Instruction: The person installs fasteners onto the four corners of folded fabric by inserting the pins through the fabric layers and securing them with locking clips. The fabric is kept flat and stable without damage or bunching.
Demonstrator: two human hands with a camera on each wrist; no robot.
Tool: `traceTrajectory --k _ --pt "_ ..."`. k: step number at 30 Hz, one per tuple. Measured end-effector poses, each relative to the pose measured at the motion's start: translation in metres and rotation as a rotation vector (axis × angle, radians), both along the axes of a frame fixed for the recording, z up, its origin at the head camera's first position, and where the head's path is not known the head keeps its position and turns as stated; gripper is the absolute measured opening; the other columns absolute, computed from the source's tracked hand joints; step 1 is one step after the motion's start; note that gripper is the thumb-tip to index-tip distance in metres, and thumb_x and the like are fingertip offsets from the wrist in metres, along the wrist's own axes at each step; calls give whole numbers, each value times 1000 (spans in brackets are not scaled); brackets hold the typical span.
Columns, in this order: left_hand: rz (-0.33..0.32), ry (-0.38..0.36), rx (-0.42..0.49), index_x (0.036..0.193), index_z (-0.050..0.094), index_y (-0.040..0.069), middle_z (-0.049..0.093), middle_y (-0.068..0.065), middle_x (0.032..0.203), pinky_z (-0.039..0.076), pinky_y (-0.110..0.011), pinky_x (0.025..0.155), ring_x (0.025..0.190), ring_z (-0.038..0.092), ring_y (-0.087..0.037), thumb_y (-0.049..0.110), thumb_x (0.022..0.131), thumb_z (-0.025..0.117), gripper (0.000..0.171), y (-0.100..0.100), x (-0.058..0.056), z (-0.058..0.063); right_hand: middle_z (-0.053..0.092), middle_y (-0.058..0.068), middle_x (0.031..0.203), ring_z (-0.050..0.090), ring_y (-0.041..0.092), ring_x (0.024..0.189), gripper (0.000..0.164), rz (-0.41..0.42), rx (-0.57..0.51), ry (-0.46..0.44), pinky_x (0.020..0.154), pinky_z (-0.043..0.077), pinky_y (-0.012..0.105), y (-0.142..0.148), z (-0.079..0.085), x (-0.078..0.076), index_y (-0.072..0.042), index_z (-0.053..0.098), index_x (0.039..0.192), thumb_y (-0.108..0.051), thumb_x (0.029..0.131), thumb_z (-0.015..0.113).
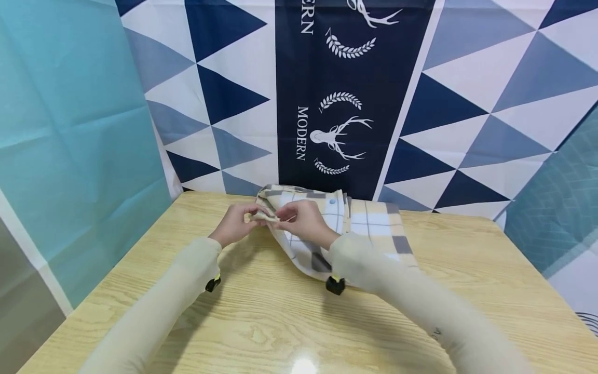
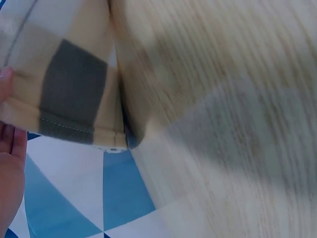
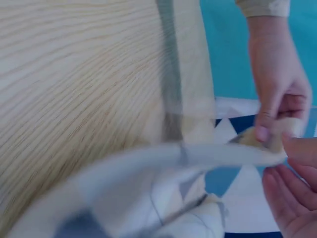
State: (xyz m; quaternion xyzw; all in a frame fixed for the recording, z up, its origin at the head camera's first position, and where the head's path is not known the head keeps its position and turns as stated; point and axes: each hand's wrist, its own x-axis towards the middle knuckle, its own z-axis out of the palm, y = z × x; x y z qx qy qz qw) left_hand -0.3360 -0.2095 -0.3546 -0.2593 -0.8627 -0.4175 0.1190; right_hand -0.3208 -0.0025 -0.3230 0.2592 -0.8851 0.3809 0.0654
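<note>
A plaid shirt (image 1: pixel 378 223) in white, cream and grey lies folded at the back of the table, with a small blue button (image 1: pixel 332 201) on top. At its left end my left hand (image 1: pixel 235 224) pinches a raised edge of the cloth. My right hand (image 1: pixel 306 221) pinches the same edge just to the right, its forearm crossing over the shirt. In the left wrist view a stitched hem (image 2: pixel 67 129) hangs beside the fingers. The right wrist view has both hands close together, with the lifted white edge (image 3: pixel 218 154) stretching away from them.
The wooden table (image 1: pixel 261 322) extends in front of the shirt. Behind it hangs a patterned cloth (image 1: pixel 243 98) with triangles and a deer print. A teal sheet (image 1: pixel 79 130) covers the left side, and another teal surface (image 1: pixel 556 192) stands at the right.
</note>
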Motion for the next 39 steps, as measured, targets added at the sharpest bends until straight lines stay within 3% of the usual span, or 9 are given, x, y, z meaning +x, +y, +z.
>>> traceTrajectory --k 6,11,17,20,24,30,35,39 --pt "-19 14 -42 95 74 9 74 -7 103 51 -40 89 96 62 -23 3 82 73 15 0 3 -5 74 18 98 74 25 83 28 13 129 20 71 60 25 61 15 25 1 72 101 -10 77 78" --pt "-36 15 -61 93 74 9 74 -7 100 52 -42 91 97 64 -23 0 82 72 15 -1 1 -6 74 19 99 73 28 85 27 -8 253 55 72 60 28 119 22 44 2 71 101 -9 77 78" --pt "-45 25 -66 94 73 7 73 -11 102 53 -43 90 99 65 -26 1 83 70 13 4 -1 -5 74 14 98 70 28 88 26 -73 420 6 75 59 34 171 33 67 -2 72 101 -10 77 79" --pt "-42 18 -65 94 73 7 73 -11 104 53 -43 90 101 65 -26 1 84 70 12 6 -1 -6 75 10 92 70 24 83 24 -59 486 31 71 59 33 189 33 84 -4 74 96 -11 74 81" --pt "-44 7 -66 96 73 7 73 -12 106 51 -45 93 102 64 -27 -1 84 69 14 8 1 -4 74 5 84 66 15 73 23 11 560 79 63 54 24 215 21 107 -5 74 89 -10 69 84" --pt "-36 11 -76 97 72 8 72 -11 108 49 -48 92 100 63 -27 0 85 68 15 3 1 -2 67 -4 76 55 3 67 29 112 610 -36 56 45 21 252 -7 131 -9 70 83 -16 61 88" --pt "-34 11 -84 99 72 6 72 -12 109 50 -47 91 101 63 -28 1 85 68 15 0 4 -3 58 -10 70 44 -5 63 34 105 619 -162 53 40 19 273 -19 150 -13 64 78 -20 57 90" --pt "-15 -13 -67 98 72 6 72 -12 110 48 -47 88 98 62 -27 2 86 68 14 -1 5 -8 57 -11 69 41 -6 61 34 97 613 -186 52 39 19 281 -29 161 -13 63 78 -13 57 89"
